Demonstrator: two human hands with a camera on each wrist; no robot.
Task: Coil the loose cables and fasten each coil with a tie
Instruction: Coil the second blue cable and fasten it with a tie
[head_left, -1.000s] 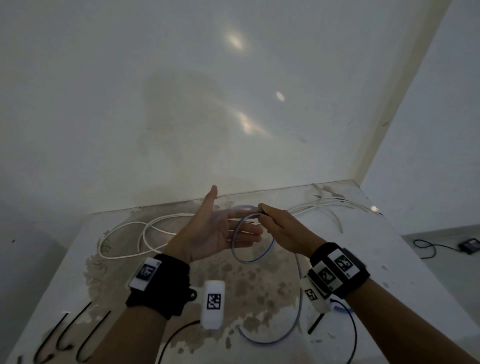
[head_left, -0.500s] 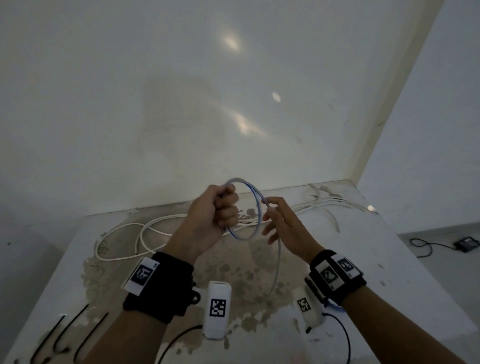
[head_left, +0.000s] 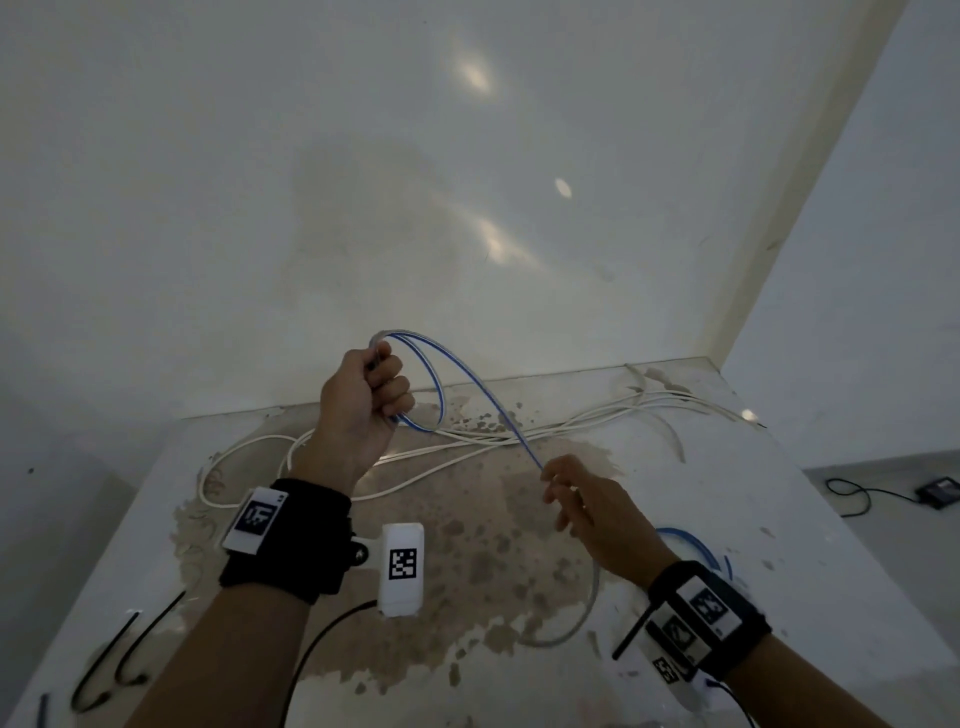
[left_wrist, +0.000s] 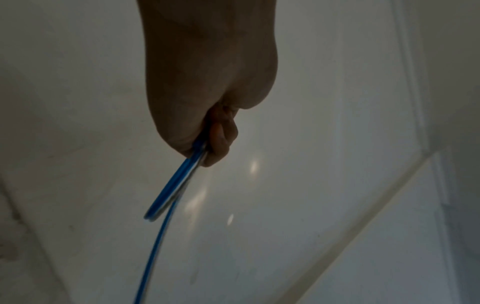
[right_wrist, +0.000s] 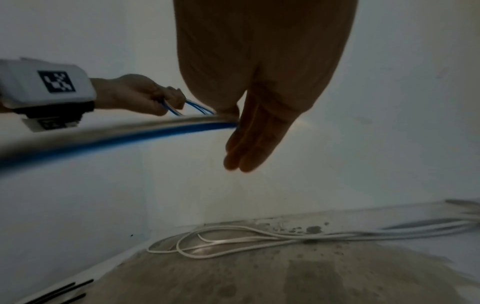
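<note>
Gripping the blue cable (head_left: 470, 379) coil in a fist, the left hand (head_left: 363, 410) sits at 11 o'clock; the right hand (head_left: 587, 512) (5 o'clock) pinches the trailing strand above the table (head_left: 779, 519).

My left hand (head_left: 363, 400) and right hand (head_left: 597, 512) are working above the stained table (head_left: 810, 525), with open air lying between them except for the blue cable (head_left: 498, 410) stretching tight from one to the other. White cables (head_left: 467, 444) are sprawling across the far half of the table, blocking any low pass toward the wall (head_left: 363, 208), which is closing off the back. Black ties (head_left: 119, 660) are lying at the near left corner. The stained middle of the table beneath my wrists is lying bare, apart from a slack loop of the blue cable trailing under my right wrist.
</note>
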